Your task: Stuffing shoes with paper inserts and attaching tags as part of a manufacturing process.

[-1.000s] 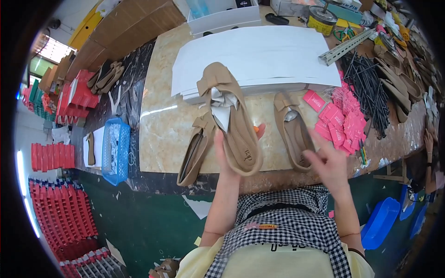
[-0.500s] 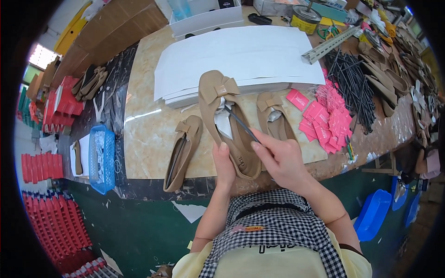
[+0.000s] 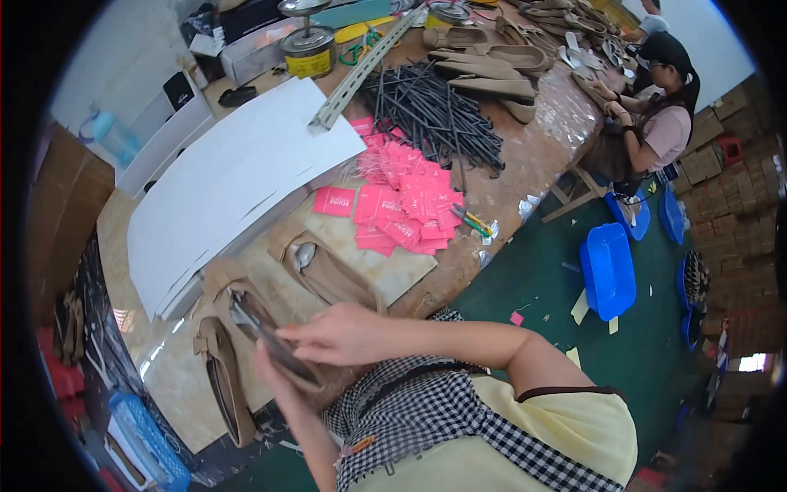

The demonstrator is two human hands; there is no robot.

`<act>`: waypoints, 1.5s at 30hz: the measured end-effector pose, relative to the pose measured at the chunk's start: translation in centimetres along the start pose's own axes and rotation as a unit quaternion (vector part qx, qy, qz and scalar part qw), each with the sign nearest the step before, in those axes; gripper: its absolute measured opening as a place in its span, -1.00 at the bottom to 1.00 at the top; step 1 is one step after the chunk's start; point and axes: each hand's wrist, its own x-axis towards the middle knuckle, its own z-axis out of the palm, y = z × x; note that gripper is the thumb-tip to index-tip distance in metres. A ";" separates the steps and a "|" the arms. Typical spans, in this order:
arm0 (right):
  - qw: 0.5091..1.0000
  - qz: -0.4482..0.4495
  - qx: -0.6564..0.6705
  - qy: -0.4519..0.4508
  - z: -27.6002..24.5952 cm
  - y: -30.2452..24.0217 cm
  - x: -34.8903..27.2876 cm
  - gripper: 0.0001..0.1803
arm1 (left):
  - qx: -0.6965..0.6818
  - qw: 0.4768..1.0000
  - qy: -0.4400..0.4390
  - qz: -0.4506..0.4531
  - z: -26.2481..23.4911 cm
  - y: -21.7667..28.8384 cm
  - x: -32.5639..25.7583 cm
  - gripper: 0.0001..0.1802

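A tan ballet flat with a bow (image 3: 228, 275) is held low over the table in my left hand (image 3: 283, 385), whose fingers are closed along its side and partly hidden. My right hand (image 3: 348, 334) pinches a thin dark stick (image 3: 259, 324) that slants into the shoe's opening, toward pale stuffing at the toe; motion blurs this spot. To the left lies another tan flat (image 3: 223, 381) with a dark stick inside it. A third tan flat (image 3: 328, 275), with crumpled stuffing in its toe, rests to the right of the held shoe.
A white paper stack (image 3: 229, 189) lies behind the shoes. Pink tags (image 3: 406, 205), black sticks (image 3: 434, 111) and a slotted metal bar (image 3: 365, 70) are farther right. More shoes (image 3: 492, 70), a tin (image 3: 308, 53) and a seated co-worker (image 3: 664, 123) are beyond. A blue basket (image 3: 147, 443) stands left.
The view has swung to the right, bringing the co-worker and blue tubs into sight. Both hands remain on the shoe and stick, and the shoe now appears lower, near the left flat.
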 end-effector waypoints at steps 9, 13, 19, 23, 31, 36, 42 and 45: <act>0.808 0.281 -0.376 0.357 -19.9 22.8 -6.9 -0.69 | 0.476 0.859 -0.047 0.186 10.9 3.6 -1.6 -0.33; 0.843 0.314 -0.290 0.326 -20.6 21.9 -7.5 -0.68 | 0.428 0.891 -0.094 0.118 8.6 1.1 1.5 -0.31; 0.934 0.248 -0.073 0.245 -13.8 8.0 -4.2 -0.66 | -0.224 0.931 -0.230 -0.175 8.8 2.6 -2.5 -0.26; 0.982 0.158 -0.005 0.108 -8.0 -0.1 -3.3 -0.60 | -0.198 0.958 -0.187 -0.086 8.8 3.7 -1.8 -0.30; 0.989 0.128 0.058 -0.053 -4.1 -3.9 0.2 -0.65 | -0.035 0.995 -0.043 0.086 6.2 2.6 -2.7 -0.41; 0.997 0.041 -0.021 0.060 -2.4 -4.2 1.6 -0.70 | -0.032 0.994 -0.044 0.099 6.0 0.4 -2.3 -0.36; 0.973 -0.089 -0.112 0.180 1.4 -3.3 2.9 -0.70 | -0.072 0.992 -0.014 0.105 8.5 1.0 -3.3 -0.25; 0.988 -0.017 -0.143 0.053 3.0 -4.0 1.8 -0.65 | 0.046 0.996 0.000 0.076 5.5 -0.9 -2.8 -0.44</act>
